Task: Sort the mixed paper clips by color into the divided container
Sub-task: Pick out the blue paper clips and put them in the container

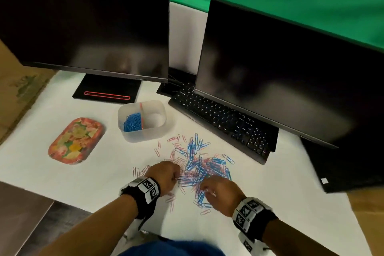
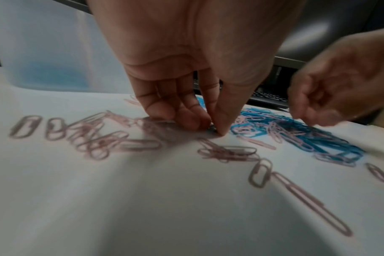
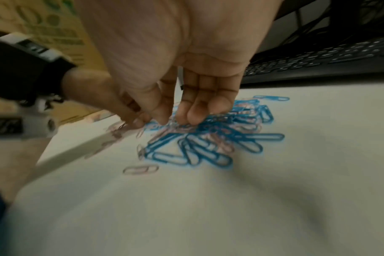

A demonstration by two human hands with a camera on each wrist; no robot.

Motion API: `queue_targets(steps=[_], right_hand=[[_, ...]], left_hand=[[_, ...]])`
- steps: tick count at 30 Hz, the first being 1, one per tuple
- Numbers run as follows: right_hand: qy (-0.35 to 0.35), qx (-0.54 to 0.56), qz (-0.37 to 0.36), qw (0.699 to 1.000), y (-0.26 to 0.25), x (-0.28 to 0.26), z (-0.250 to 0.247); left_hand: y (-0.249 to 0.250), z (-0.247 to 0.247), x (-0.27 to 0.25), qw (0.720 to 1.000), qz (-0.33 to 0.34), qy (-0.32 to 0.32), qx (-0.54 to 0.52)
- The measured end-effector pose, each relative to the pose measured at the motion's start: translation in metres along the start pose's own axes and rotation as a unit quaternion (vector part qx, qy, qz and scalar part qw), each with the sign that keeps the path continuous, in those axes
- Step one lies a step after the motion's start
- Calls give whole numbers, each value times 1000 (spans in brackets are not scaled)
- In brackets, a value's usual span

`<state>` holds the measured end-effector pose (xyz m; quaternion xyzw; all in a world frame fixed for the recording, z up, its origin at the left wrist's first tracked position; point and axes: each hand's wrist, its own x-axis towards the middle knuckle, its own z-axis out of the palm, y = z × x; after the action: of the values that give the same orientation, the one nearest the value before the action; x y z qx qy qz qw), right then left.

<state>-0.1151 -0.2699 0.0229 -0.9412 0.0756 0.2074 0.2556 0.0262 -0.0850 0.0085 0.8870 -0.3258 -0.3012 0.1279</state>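
Mixed heap of pink and blue paper clips [image 1: 197, 168] on white counter [image 1: 83, 176], just in front of clear divided container [image 1: 143, 120]. Blue clips [image 1: 133, 123] already in container's left compartment; right compartment looks bare. Left hand [image 1: 164, 176] at heap's left edge, thumb and forefinger pinched down on something small, apparently a pink clip, blurred. Right hand [image 1: 220, 191] at heap's near edge, fingers [image 3: 195, 112] curled down touching clips; grip on any clip: cannot tell. Floral tin lid [image 1: 75, 141] left of container. Keyboard [image 1: 224, 124] right of container, under dark monitors.
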Motion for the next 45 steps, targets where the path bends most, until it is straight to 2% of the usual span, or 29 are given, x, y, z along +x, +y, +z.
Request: queue_targets(steps=[2,7,14,19,22,25,26,29,32,34,36,39,40,41,44,45], right_hand=[[-11,-34,-29,999,0,-4,9],[33,-41,-46,998,7,-6,12],[24,-97,-119,988,4,6,18],[62,-109,-145,981,5,17,25],[71,-67,-122,988,2,19,19],[82,79,-60,992,-1,18,6],[91,153,-32,984,-1,17,2],[124,329,47,935,2,17,-10],[109,444,76,886,10,11,-23],[99,521,107,841,17,4,-28],[94,578,133,800,22,-6,-30],[97,604,176,771,29,-17,-27],[101,592,189,777,33,-19,-24],[101,563,194,797,37,-22,-20],[91,353,154,918,39,-31,-6],[96,289,140,942,44,-41,-2]], left_hand=[[-7,-3,-1,1000,-17,6,2],[-17,-10,-2,999,-43,18,15],[2,5,4,997,-15,0,73],[4,1,6,995,-15,6,102],[1,-1,4,997,-12,24,71],[0,-6,1,998,-19,61,-19],[1,-7,1,996,-19,74,-54],[4,-10,1,989,-2,78,-129],[14,-9,3,977,7,48,-209],[25,-6,2,971,11,13,-239],[39,-2,1,971,33,-22,-237],[60,8,0,978,87,-60,-181],[67,13,0,981,107,-67,-145],[73,19,0,985,129,-66,-95],[80,36,-1,980,186,-62,44],[89,43,2,975,193,-78,82]])
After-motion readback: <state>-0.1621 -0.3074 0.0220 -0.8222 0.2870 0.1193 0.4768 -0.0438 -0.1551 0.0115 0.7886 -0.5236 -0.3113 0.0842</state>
